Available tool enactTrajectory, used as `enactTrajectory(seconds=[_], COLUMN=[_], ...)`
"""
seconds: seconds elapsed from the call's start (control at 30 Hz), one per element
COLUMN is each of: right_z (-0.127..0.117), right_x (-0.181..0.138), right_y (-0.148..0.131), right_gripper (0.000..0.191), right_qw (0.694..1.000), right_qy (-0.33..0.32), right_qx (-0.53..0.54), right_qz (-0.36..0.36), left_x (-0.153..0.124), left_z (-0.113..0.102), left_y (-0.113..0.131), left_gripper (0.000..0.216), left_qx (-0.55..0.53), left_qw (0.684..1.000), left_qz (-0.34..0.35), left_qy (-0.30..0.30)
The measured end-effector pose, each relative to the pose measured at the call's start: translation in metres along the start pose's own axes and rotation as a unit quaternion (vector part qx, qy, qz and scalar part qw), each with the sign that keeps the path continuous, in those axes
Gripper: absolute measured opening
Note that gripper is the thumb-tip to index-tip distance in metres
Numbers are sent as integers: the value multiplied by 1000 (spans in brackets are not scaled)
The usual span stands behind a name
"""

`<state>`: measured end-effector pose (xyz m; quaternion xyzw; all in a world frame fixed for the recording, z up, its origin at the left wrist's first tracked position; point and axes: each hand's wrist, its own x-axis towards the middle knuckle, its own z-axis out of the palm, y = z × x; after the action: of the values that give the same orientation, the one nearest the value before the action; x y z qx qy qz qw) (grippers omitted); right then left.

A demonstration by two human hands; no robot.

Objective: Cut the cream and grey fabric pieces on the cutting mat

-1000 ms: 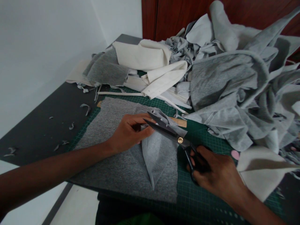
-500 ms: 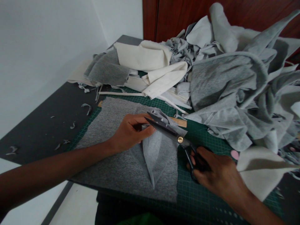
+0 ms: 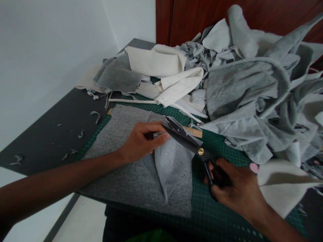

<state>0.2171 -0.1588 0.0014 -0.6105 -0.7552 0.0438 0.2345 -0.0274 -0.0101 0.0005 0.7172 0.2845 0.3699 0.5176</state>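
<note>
Over on the left, below the white wall (image 3: pixel 55 43), I can see the dark bench (image 3: pixel 58 107) with a few curled scraps (image 3: pixel 95 117) scattered across it. Next comes a grey sheet of cloth (image 3: pixel 106 134), lying flat over a green cutting mat (image 3: pixel 214 134). Above it reaches the person's left hand (image 3: pixel 143 137), thumb and forefinger pinching the upper end of a paler grey piece (image 3: pixel 171 168), which hangs in a pointed fold over the sheet's right half; whether the two are joined I can't tell. Behind, cream cloths (image 3: pixel 156 60) lie folded. The black scissors (image 3: pixel 186 143) slant across the paler piece, blades slightly parted, tips just beside the left fingertips, bits of light cloth showing along the metal. Just past the blades a strip of wooden ruler (image 3: pixel 194 131) peeks out on the mat. Then the right hand (image 3: pixel 237 188), its fingers wrapped round the scissor handles. Beyond it rises a big heap of grey fabric (image 3: pixel 242 87), with a pink disc (image 3: pixel 254 167) near its foot, beside a cream offcut (image 3: pixel 280 191)
</note>
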Motion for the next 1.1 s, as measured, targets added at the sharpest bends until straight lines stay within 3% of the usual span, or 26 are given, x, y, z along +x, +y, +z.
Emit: enactTrajectory(seconds=[0.47, 0.9, 1.1], right_z=[3, -1, 0], right_x=[0, 1, -1], right_y=[0, 1, 1], right_gripper=[6, 7, 6], right_qw=[999, 998, 998], right_qy=[-1, 0, 4], right_qx=[-42, -44, -51], right_qz=[-28, -42, -40], left_x=[1, 1, 3], left_z=[2, 3, 4], left_y=[3, -1, 0], left_gripper=[14, 9, 6], left_qx=[-27, -143, -132], left_qw=[999, 988, 990], left_qz=[-16, -54, -46], left_qy=[4, 5, 11])
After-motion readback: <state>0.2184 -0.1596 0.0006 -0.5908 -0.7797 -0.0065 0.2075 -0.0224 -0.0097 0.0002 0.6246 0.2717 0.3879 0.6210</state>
